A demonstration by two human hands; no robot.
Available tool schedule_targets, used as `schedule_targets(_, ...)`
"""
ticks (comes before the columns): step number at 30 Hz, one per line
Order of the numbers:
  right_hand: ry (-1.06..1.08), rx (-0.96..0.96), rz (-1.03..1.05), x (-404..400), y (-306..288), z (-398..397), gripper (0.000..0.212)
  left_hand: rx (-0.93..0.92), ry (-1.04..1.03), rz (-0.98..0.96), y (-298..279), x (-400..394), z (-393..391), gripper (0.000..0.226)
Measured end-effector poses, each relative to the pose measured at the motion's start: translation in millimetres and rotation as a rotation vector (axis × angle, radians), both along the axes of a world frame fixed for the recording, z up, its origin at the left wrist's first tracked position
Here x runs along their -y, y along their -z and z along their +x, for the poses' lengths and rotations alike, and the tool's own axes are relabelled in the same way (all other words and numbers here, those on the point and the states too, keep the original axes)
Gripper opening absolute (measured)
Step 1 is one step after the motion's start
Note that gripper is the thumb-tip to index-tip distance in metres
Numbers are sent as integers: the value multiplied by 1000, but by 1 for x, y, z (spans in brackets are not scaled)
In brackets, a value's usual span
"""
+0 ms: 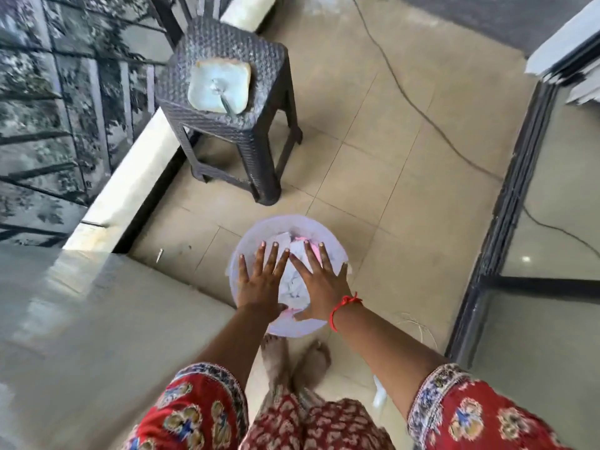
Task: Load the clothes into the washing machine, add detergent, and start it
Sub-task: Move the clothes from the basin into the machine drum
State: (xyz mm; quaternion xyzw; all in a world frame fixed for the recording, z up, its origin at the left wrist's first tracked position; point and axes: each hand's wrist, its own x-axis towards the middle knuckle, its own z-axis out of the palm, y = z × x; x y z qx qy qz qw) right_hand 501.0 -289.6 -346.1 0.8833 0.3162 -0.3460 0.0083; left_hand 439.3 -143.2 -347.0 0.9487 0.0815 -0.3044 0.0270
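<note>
Both hands are spread wide, fingers straight and fanned, holding nothing: the left hand (259, 280) and the right hand (319, 285) hover side by side, palms down, over the round pale lilac plastic tub (246, 251) standing on the beige floor tiles (406, 190). Whether the fingertips touch what lies below cannot be told. Under and between the hands, inside the tub, sits a crumpled heap of white and pink clothes (297, 287), with a pink patch showing just past the right fingertips. A thin red thread bracelet (339, 308) circles the right wrist. Beyond the fingertips, well apart from the tub, stands a dark woven-pattern plastic stool (233, 131) bearing a pale square slab with a small metal piece on it (219, 86). To the left of the left forearm runs a broad pale surface (81, 319); to the right of the right hand is a dark-framed glass sliding door (506, 196). Below the wrists, bare feet (292, 355) stand just behind the tub, and red patterned sleeves (470, 414) cover both upper arms.
</note>
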Motion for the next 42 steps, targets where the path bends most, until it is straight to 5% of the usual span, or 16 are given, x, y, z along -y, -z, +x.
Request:
schedule_targets(17,94,-97,-182,-24,275,-8,128,-141,11,2,287,-3,8,136)
schedule_targets(29,210,-225,-153,-32,365,-7,141,-195,-85,-123,362,2,20,141)
schedule_targets(36,343,-188,81,-33,377,3,74,-162,-83,-163,368,0,26,94)
schedule_targets(42,417,-153,140,-47,355,14,39,-154,-147,-255,357,-3,36,62)
